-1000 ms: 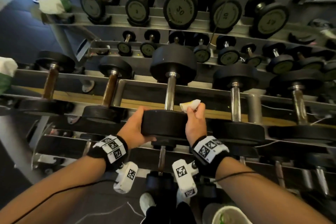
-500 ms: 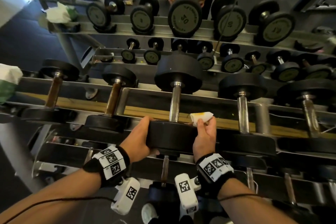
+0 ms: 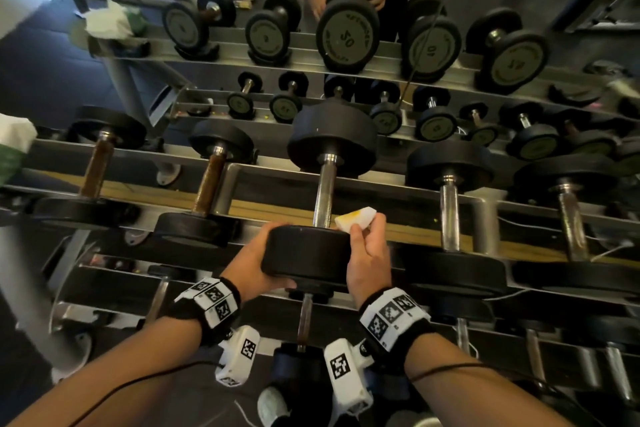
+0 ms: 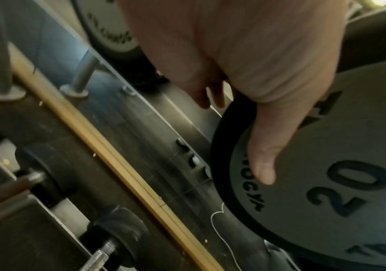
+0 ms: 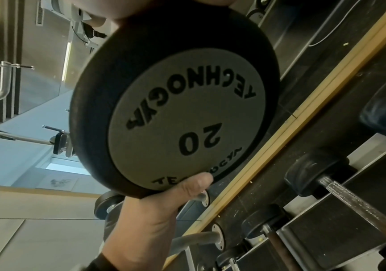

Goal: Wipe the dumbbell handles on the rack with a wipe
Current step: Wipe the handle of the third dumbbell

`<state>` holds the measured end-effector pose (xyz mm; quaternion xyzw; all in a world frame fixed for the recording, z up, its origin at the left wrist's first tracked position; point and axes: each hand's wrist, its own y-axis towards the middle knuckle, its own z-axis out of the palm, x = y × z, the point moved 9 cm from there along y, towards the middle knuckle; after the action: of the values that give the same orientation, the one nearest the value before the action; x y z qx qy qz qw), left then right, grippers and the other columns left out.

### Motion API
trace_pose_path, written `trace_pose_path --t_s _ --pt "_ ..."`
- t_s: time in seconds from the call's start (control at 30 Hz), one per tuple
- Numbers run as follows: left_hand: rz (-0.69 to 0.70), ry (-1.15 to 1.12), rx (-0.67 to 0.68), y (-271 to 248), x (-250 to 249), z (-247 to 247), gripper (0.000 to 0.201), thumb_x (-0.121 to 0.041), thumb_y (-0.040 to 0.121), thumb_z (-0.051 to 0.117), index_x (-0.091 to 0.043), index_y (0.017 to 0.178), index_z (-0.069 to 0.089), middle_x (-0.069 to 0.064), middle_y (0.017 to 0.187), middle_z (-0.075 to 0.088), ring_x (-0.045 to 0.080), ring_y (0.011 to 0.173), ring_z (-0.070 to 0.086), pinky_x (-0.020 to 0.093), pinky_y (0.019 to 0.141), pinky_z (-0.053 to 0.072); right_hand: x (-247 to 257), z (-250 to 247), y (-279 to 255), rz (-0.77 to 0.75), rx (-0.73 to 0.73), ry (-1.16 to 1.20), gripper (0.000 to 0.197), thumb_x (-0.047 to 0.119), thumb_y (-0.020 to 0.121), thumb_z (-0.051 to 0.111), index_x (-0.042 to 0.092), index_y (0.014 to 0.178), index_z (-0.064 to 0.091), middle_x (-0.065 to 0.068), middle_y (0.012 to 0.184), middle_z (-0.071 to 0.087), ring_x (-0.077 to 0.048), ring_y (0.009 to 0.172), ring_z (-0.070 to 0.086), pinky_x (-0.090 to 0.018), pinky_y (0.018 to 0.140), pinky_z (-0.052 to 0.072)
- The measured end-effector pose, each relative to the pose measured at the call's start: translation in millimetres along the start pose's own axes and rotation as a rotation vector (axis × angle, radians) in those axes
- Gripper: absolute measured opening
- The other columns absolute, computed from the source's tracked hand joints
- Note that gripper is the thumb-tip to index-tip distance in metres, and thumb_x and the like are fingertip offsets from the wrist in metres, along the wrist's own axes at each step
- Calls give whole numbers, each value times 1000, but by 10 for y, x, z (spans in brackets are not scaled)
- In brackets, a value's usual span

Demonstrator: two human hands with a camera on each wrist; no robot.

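The dumbbell marked 20 lies on the middle rack tier, its chrome handle (image 3: 323, 194) pointing away from me. My left hand (image 3: 256, 260) grips the left rim of its near black head (image 3: 304, 260); in the left wrist view the thumb (image 4: 263, 165) lies across the grey face (image 4: 349, 174). My right hand (image 3: 367, 246) rests against the head's right side and pinches a folded white wipe (image 3: 355, 218) with a yellow stain, just right of the handle's near end. In the right wrist view the left hand (image 5: 159, 210) cups the head (image 5: 187, 113) from below.
Neighbouring dumbbells (image 3: 450, 211) sit close on both sides, two on the left with brown handles (image 3: 207, 184). A mirror behind the rack reflects the weights and my hands. A white and green bag (image 3: 10, 149) sits at the far left. A lower tier holds more dumbbells (image 3: 304, 322).
Both hands stay on the near head. The wipe has shifted slightly closer to the handle, and my view has tilted a little.
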<state>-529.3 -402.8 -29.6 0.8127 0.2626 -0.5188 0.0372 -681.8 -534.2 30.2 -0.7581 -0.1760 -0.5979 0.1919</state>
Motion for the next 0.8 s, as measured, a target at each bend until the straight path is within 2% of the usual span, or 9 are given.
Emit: trace_pose_path --t_s 0.07,0.17,0.23,0.3,0.37,0.5,0.67,0.73,0.8 --pt "-5 11 -16 -2 27 14 93 -11 53 94 -46 118 38 -12 119 58 -3 108 56 15 92 46 5 2 5 -26 -19 -27 6 26 102 40 22 107 42 0 84 57 -17 73 58 -38 66 51" --pt "-20 -31 -28 7 88 24 90 -8 54 93 -38 122 42 -11 113 58 -2 101 58 5 78 46 7 -9 4 -49 -50 14 5 23 102 41 27 99 43 -1 84 58 -17 73 59 -40 67 52" --pt "-27 -52 -35 21 91 19 91 -5 54 92 -27 128 43 -10 110 58 -4 98 59 4 77 45 -21 -20 29 -56 -60 47 13 22 101 44 34 95 45 3 88 60 -8 76 60 -32 69 52" --pt "-13 -71 -29 20 86 29 92 -1 54 92 -32 123 41 -9 112 59 -12 100 58 2 78 43 -57 -30 36 -60 -68 94 14 21 100 45 34 96 47 6 89 60 -2 79 61 -26 71 49" --pt "0 -64 -27 11 53 17 91 -1 54 92 -38 118 39 -9 114 59 -14 102 56 1 79 42 -80 -26 37 -64 -68 135 12 22 100 45 34 99 48 7 91 61 -3 80 62 -26 72 49" --pt "11 -40 -14 7 -2 -24 86 -6 54 93 -36 115 41 -9 115 60 0 106 59 7 82 45 -177 -36 59 -53 -73 195 13 33 93 46 34 105 52 9 94 64 -7 86 63 -29 78 53" --pt "13 35 -22 -30 -119 -94 86 -13 54 93 -29 123 44 -10 117 58 5 106 59 29 90 53 -312 -141 62 -52 -149 305 18 13 100 43 20 115 52 20 92 69 3 83 65 -7 68 49" --pt "18 64 -28 -48 -156 -96 85 -16 55 93 -31 122 44 -11 117 57 5 108 58 29 90 53 -337 -174 58 -34 -172 339 20 8 101 41 22 110 53 22 87 70 6 77 65 -6 64 49" --pt "25 92 -37 -52 -192 -103 83 -16 55 92 -32 121 44 -12 117 56 5 107 58 25 86 53 -360 -198 71 -9 -184 341 23 9 101 41 27 106 53 22 85 69 7 76 65 -6 63 49"
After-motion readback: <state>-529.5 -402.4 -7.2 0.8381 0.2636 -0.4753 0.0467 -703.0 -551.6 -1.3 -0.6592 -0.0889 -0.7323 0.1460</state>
